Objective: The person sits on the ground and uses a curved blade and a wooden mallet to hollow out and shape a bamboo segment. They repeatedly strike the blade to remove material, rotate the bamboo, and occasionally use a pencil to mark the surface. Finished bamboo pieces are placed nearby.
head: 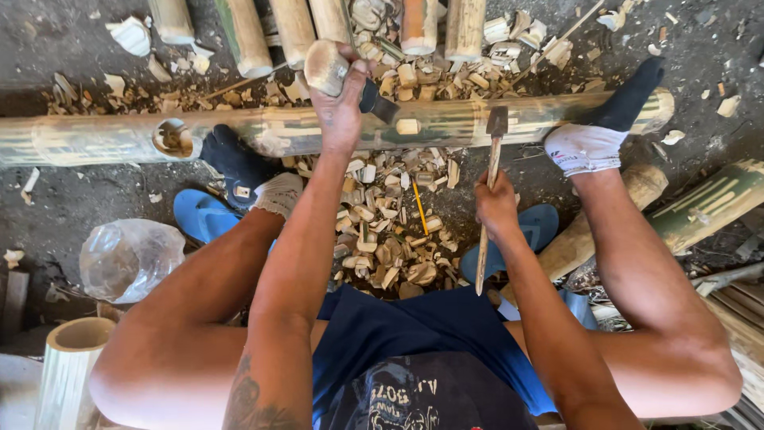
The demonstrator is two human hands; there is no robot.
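Observation:
A long green bamboo pole (pixel 446 119) lies across the ground, with a round hole (pixel 173 137) cut near its left end. My left hand (pixel 341 111) is raised over the pole, gripping a tool with a thick rounded wooden handle (pixel 326 68) and a dark metal part. My right hand (pixel 495 205) holds a slim wooden-handled tool (pixel 487 239) upright, its dark metal head (pixel 497 121) against the pole. My socked feet (pixel 605 131) rest on and beside the pole.
Bamboo chips (pixel 390 239) and a yellow pencil (pixel 419 217) litter the ground between my legs. Blue sandals (pixel 203 215) lie under my knees. Cut bamboo poles (pixel 247 32) line the top, a plastic bag (pixel 127 259) and a bamboo section (pixel 72 358) sit left.

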